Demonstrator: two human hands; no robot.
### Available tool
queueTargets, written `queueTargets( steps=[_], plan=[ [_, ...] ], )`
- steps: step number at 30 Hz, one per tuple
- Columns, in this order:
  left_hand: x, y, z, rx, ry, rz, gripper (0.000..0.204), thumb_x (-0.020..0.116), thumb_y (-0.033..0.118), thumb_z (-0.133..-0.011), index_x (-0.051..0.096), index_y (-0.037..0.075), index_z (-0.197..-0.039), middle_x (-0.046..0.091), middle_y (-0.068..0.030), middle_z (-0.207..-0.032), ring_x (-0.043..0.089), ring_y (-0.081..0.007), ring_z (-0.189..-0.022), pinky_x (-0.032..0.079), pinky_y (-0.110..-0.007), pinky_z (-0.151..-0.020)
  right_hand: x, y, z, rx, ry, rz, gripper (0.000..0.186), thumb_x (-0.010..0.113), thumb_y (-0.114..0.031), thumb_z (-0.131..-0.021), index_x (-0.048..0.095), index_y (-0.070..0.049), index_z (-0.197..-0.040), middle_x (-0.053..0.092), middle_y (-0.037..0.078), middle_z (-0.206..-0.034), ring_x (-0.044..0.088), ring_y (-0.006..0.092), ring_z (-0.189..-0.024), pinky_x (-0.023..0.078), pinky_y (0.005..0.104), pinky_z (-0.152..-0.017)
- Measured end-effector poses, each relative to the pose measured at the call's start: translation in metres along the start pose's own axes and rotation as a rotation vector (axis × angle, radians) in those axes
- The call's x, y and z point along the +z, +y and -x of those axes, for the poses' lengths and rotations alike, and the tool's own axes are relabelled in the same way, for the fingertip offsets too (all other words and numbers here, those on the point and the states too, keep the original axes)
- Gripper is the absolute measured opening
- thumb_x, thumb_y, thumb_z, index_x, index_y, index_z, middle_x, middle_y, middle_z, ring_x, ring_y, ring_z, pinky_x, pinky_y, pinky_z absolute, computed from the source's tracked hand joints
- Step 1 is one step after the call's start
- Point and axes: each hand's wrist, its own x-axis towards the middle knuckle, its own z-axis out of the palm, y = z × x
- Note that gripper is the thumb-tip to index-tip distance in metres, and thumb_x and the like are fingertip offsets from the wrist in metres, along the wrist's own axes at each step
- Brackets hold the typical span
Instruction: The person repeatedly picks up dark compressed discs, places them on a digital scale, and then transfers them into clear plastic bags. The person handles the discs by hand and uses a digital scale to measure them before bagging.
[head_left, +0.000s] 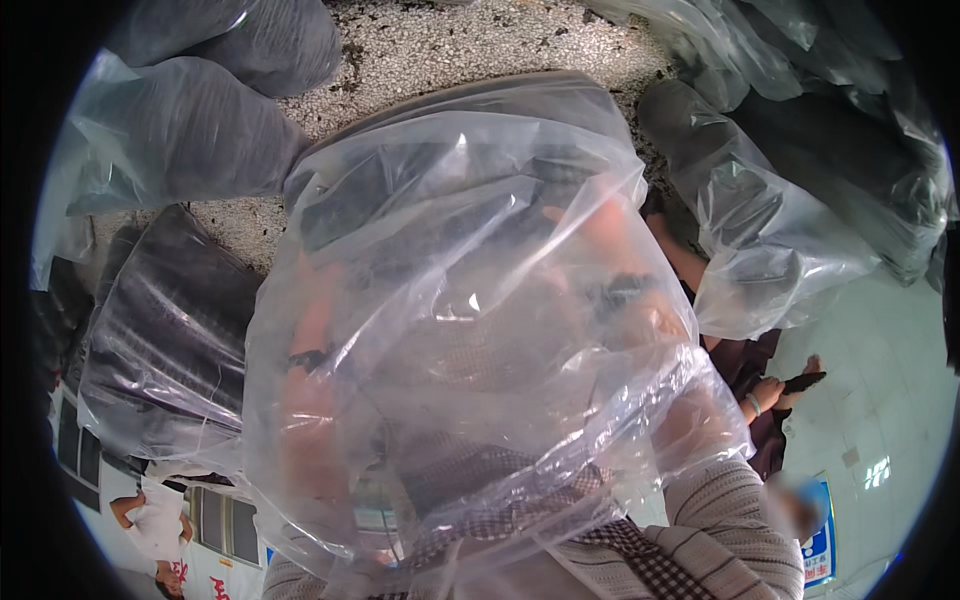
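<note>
A large clear plastic bag (470,330) spreads in front of me, and both my forearms reach up inside it. Through the film, my left hand (322,275) shows blurred at the left side of a dark grey bundle (460,108). My right hand (598,215) lies at the bundle's right part, with what looks like a thumb pointing left. The bundle's far edge sticks out past the bag's folds. Creases and glare hide the fingers of both hands, so their grip does not show.
Clear bags filled with dark material stand around: a bag at far left (180,130), a nearer left bag (170,330) and a right bag (760,210). Dark scraps lie on the speckled floor (400,50). One person's hands (768,393) show at right; another person (155,520) stands lower left.
</note>
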Motion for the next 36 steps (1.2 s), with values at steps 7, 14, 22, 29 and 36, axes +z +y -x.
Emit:
queueTargets(
  steps=[7,14,22,29,36],
  plan=[
    [0.008,0.003,-0.004,-0.018,0.018,0.035,0.052,0.076,0.027,-0.088,0.066,0.004,-0.134,0.067,-0.0161,-0.138,0.061,-0.0354,-0.129,0.049,-0.047,-0.110,-0.009,0.004,-0.011,0.012,-0.060,-0.088,0.084,0.086,-0.022,-0.081,0.045,-0.001,-0.151,0.062,0.021,-0.135,0.062,0.0301,-0.126,0.053,0.0412,-0.103],
    [-0.016,0.024,0.038,0.002,0.061,0.069,0.053,0.077,0.026,-0.088,0.066,0.004,-0.135,0.066,-0.0161,-0.139,0.060,-0.0353,-0.130,0.048,-0.047,-0.111,-0.007,0.014,-0.014,-0.114,-0.022,-0.178,0.101,0.091,-0.013,-0.074,0.035,-0.002,-0.157,0.060,0.020,-0.138,0.061,0.0291,-0.127,0.053,0.0402,-0.104],
    [-0.075,0.055,0.120,0.065,0.201,0.120,0.055,0.077,0.025,-0.088,0.064,0.003,-0.136,0.066,-0.0162,-0.140,0.059,-0.0351,-0.131,0.047,-0.047,-0.111,0.024,-0.006,-0.006,-0.274,-0.024,-0.028,0.125,0.095,-0.009,-0.064,0.019,0.003,-0.162,0.045,0.024,-0.152,0.048,0.0346,-0.141,0.041,0.0429,-0.120],
    [-0.071,0.059,0.108,0.100,0.198,0.228,0.056,0.078,0.025,-0.087,0.064,0.003,-0.137,0.065,-0.0162,-0.140,0.058,-0.0350,-0.132,0.047,-0.047,-0.112,-0.002,-0.052,-0.011,-0.389,-0.082,-0.099,0.112,0.098,-0.017,-0.065,0.036,0.000,-0.156,0.055,0.018,-0.146,0.057,0.0275,-0.133,0.048,0.0415,-0.113],
    [-0.081,0.063,0.081,0.181,0.162,0.332,0.057,0.078,0.024,-0.087,0.063,0.003,-0.138,0.064,-0.0162,-0.141,0.058,-0.0349,-0.133,0.046,-0.048,-0.112,-0.047,-0.053,0.027,-0.229,-0.008,-0.272,0.098,0.083,0.002,-0.068,0.038,0.000,-0.155,0.056,0.015,-0.145,0.056,0.0298,-0.134,0.045,0.0409,-0.114]
  ],
)
